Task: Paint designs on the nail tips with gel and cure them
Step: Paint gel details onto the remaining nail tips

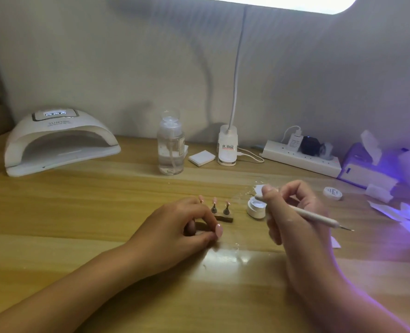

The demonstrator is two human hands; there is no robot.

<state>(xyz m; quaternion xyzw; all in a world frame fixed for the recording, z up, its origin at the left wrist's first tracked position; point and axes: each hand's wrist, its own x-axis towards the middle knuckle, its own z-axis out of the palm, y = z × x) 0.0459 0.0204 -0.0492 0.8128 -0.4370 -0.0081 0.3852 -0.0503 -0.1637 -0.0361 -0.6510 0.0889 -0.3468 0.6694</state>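
The pale wooden worktop [79, 200] carries everything. Far left sits 1 white domed nail-curing lamp [59, 143], its top printed "SUN" beside smaller lettering too blurred to read. At far centre stands 1 clear plastic pump bottle [170, 150], and to its right 1 white clip-on desk lamp [227, 147] with a small red-and-white label that is illegible. Further right lies 1 white power strip [300, 161].

The left hand [182, 224] rests palm down near centre, its fingers curled around the left end of a dark rectangular nail-tip stand [224, 218]. 3 pink nail tips [214, 200] stand upright on it, the leftmost partly hidden.

The right hand [295, 212] hovers just right of the stand, fingers clamped on 1 slim white nail-art pen [319, 217] whose fine metal point aims right. Beneath its fingertips sits 1 small round white gel pot [255, 209], open. Its white lid [332, 193], with unreadable lettering, lies well to the right.
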